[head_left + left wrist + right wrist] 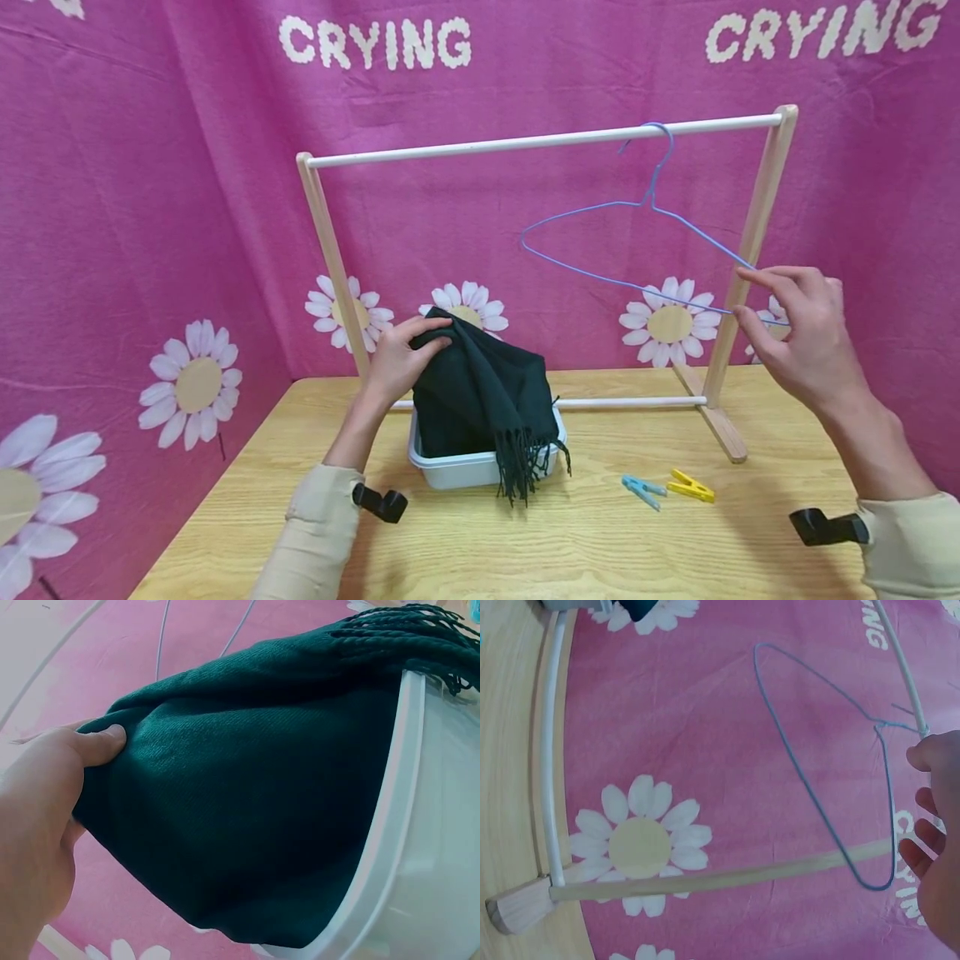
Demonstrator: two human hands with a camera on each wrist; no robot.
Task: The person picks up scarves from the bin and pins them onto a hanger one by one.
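Observation:
My left hand [401,358] pinches a corner of a dark fringed scarf [487,392] between thumb and fingers. That corner is raised above a white plastic basin [457,471], while the rest drapes into it and the fringe hangs over the front rim. In the left wrist view the thumb lies on top of the cloth. A blue wire hanger [585,271] hangs by its hook from the rail of a wooden rack. My right hand [806,333] is beside the hanger's right end, thumb and fingers spread apart; in the right wrist view they stand off the wire.
The rack's white top rail [480,147] spans two wooden posts, with a foot [723,429] on the table at the right. A blue clothespin [642,490] and a yellow clothespin [690,486] lie in front of it. Pink flowered cloth [225,167] hangs behind and left.

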